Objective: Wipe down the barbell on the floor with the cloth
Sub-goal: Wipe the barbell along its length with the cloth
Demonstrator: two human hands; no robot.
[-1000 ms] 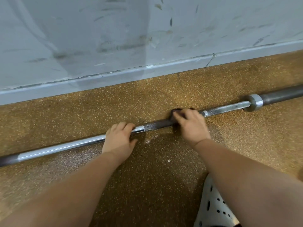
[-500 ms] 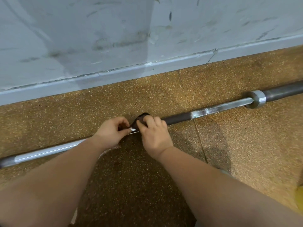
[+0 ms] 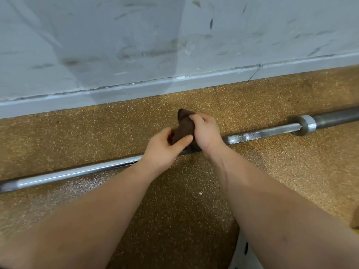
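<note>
A steel barbell (image 3: 262,134) lies on the speckled brown floor and runs from the lower left to the right edge, with a collar (image 3: 305,125) and a dark sleeve at its right end. A dark brown cloth (image 3: 184,127) is bunched just above the bar's middle. My right hand (image 3: 206,133) grips its upper part. My left hand (image 3: 165,146) pinches its lower left side with thumb and fingers. Both hands hide the bar's middle section.
A scuffed grey wall with a skirting board (image 3: 136,88) runs close behind the barbell. A white perforated shoe (image 3: 242,255) shows at the bottom edge under my right forearm. A yellow object (image 3: 355,224) peeks in at the right edge.
My left hand has left the bar and joined my right hand on the cloth. Both hands have lifted the cloth up off the bar's middle.
</note>
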